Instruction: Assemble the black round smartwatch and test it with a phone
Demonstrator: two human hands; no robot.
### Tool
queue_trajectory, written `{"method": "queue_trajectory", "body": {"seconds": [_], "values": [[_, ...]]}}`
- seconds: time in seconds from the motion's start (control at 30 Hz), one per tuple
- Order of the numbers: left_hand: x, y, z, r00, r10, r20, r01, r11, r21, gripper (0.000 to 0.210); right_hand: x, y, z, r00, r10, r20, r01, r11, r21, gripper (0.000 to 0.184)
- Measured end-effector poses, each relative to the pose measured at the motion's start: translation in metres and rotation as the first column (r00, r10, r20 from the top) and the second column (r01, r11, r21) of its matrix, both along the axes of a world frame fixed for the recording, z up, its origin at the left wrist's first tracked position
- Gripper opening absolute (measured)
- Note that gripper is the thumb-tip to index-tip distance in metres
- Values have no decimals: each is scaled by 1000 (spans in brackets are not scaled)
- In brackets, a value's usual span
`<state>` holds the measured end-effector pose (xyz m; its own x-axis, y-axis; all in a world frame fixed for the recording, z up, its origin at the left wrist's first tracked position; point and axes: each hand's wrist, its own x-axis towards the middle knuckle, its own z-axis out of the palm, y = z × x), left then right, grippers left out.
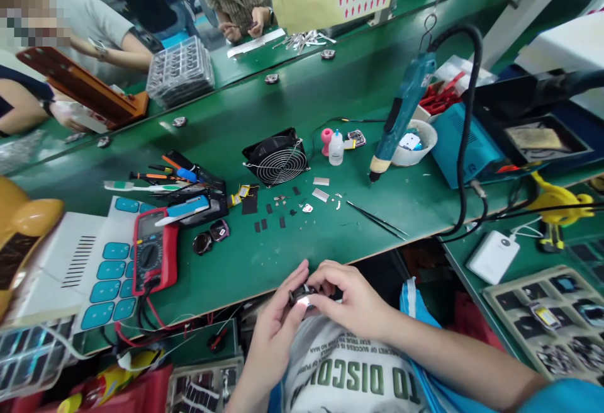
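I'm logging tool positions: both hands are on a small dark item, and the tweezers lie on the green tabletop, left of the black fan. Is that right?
Not quite: the tweezers lie to the right of the black fan, as the head view shows. They are on the green tabletop, and left hand and right hand are on the small dark item.

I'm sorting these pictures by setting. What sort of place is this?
Probably a small-electronics assembly workshop: an electric screwdriver hangs over the green bench, where a red multimeter and fine tweezers lie.
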<state>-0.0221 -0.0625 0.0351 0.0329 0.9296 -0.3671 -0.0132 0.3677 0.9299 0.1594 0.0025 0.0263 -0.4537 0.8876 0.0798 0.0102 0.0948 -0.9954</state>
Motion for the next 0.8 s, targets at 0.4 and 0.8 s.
{"method": "queue_trajectory", "body": {"seconds": [0.4, 0.8], "values": [[3, 7, 7, 793, 62, -606, 338, 783, 522, 47, 1, -4, -3, 858, -148, -492, -278, 672, -687, 45], [9, 9, 12, 863, -8, -505, 346, 738, 579, 46, 1, -10, -9, 656, -132, -743, -581, 539, -609, 42]]}}
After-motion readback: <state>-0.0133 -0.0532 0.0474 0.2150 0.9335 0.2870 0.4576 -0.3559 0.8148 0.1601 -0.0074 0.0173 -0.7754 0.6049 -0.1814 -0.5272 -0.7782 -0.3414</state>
